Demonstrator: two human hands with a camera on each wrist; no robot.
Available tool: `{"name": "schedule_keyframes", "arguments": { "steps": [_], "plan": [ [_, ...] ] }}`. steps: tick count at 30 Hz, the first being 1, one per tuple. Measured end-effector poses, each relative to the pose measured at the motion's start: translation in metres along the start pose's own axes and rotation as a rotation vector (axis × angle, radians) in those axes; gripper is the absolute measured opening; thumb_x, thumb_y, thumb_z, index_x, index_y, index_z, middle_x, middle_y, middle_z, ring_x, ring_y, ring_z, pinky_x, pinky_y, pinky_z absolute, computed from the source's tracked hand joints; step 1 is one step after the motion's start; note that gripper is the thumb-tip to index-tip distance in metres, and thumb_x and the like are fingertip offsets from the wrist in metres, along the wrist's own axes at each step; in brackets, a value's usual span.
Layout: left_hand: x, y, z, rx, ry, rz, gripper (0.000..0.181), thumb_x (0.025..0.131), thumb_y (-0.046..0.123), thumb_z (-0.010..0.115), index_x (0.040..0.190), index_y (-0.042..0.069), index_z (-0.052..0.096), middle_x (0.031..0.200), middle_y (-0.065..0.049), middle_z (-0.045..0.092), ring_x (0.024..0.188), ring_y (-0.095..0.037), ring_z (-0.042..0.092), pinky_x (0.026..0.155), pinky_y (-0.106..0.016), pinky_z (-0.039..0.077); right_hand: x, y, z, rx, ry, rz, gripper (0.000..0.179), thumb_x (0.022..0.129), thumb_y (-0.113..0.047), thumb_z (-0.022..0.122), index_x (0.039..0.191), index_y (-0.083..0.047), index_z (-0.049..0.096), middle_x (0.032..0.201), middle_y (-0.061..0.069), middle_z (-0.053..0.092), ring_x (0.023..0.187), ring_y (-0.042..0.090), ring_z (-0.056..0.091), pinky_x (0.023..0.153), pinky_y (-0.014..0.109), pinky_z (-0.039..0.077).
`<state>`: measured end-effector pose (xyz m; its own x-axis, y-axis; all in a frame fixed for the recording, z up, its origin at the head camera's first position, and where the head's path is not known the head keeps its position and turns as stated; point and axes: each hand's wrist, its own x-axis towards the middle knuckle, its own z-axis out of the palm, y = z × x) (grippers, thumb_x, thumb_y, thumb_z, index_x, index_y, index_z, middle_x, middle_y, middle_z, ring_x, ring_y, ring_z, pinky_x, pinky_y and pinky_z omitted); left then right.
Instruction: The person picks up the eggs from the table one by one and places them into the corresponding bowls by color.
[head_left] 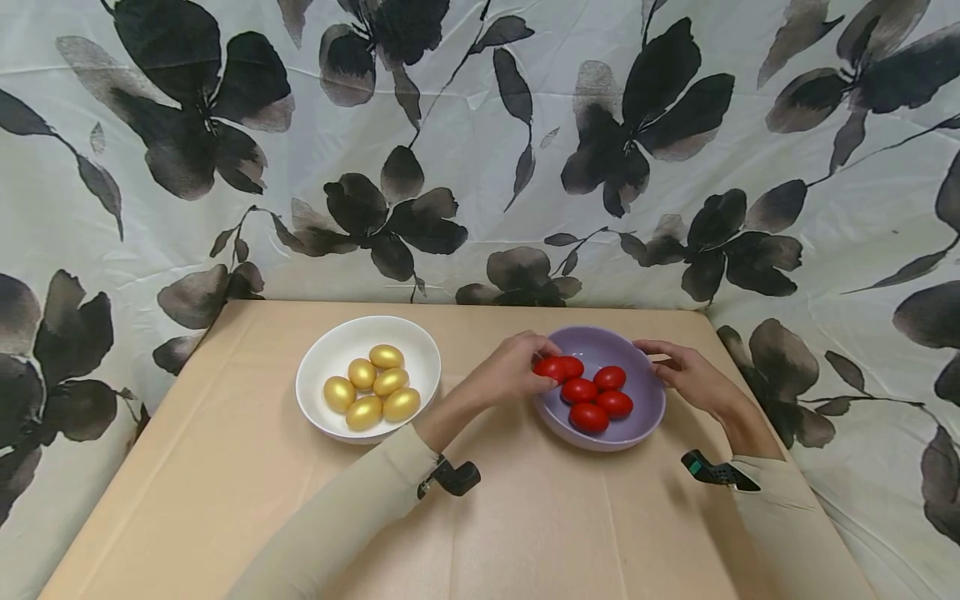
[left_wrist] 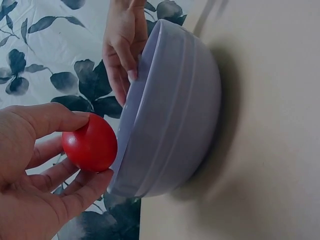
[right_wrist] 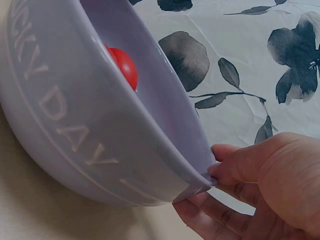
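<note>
My left hand (head_left: 517, 367) holds a glossy red egg (left_wrist: 92, 145) between thumb and fingers at the left rim of the purple bowl (head_left: 647, 417). In the left wrist view this egg overlaps the bowl's edge. Several more red eggs (head_left: 588, 418) lie inside the bowl, mostly hidden behind its wall in the right wrist view. On the opposite side my right hand (head_left: 693, 375) pinches the bowl's rim, thumb on the inner side and fingers beneath the lip, as the right wrist view shows. Raised lettering reading "DAY" runs along the bowl's outer wall.
To the left, a white bowl (head_left: 315, 408) with several gold eggs (head_left: 363, 412) stands on the tan-covered table (head_left: 525, 525). Behind the table hangs a white cloth (head_left: 510, 250) with dark flowers. A dark device (head_left: 453, 477) is strapped at the left wrist.
</note>
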<state>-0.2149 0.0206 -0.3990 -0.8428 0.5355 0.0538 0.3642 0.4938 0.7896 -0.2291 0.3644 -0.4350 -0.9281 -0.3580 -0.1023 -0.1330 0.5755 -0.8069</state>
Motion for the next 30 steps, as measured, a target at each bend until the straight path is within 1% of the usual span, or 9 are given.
{"name": "schedule_keyframes", "arguments": {
  "steps": [6,17,19,26,30],
  "plan": [
    [0.004,0.003,0.004,0.010,-0.006,0.004,0.038,0.086,0.007,0.078,0.123,0.004,0.069,0.112,-0.005,0.062,0.103,-0.017,0.061,0.084,-0.018,0.056,0.001,0.001,-0.001,-0.004,-0.003,-0.004,0.050,0.104,0.000,0.047,0.153,-0.002,0.041,0.153,0.028,0.042,0.125,0.049,0.057,0.093,0.042,0.058],
    [0.010,0.001,0.007,0.036,-0.016,0.033,0.039,0.087,0.006,0.077,0.124,0.003,0.068,0.114,-0.006,0.062,0.104,-0.017,0.061,0.085,-0.017,0.055,0.002,-0.001,-0.001,-0.012,-0.007,-0.001,0.050,0.103,0.000,0.047,0.153,-0.003,0.041,0.153,0.028,0.042,0.126,0.050,0.056,0.094,0.045,0.057],
    [0.011,0.001,0.009,0.050,-0.020,0.040,0.039,0.087,0.007,0.077,0.125,0.003,0.068,0.115,-0.007,0.063,0.105,-0.017,0.060,0.087,-0.018,0.055,0.002,-0.003,-0.002,-0.013,-0.006,0.001,0.050,0.103,0.000,0.047,0.153,-0.003,0.041,0.153,0.028,0.043,0.126,0.050,0.057,0.094,0.045,0.057],
    [0.014,0.004,0.013,0.094,-0.046,0.035,0.040,0.088,0.009,0.077,0.127,0.004,0.068,0.122,-0.007,0.064,0.114,-0.019,0.058,0.094,-0.021,0.054,0.002,-0.004,-0.002,-0.007,-0.007,0.008,0.050,0.103,0.000,0.047,0.153,-0.003,0.042,0.152,0.028,0.043,0.125,0.049,0.057,0.095,0.045,0.057],
    [0.018,0.004,0.017,0.146,-0.062,0.069,0.038,0.089,0.010,0.077,0.126,0.005,0.069,0.122,-0.006,0.066,0.114,-0.018,0.057,0.095,-0.019,0.052,0.003,-0.003,-0.003,-0.010,-0.009,0.012,0.050,0.103,0.000,0.048,0.153,-0.003,0.042,0.152,0.028,0.043,0.125,0.050,0.057,0.095,0.046,0.057]
  ]
}}
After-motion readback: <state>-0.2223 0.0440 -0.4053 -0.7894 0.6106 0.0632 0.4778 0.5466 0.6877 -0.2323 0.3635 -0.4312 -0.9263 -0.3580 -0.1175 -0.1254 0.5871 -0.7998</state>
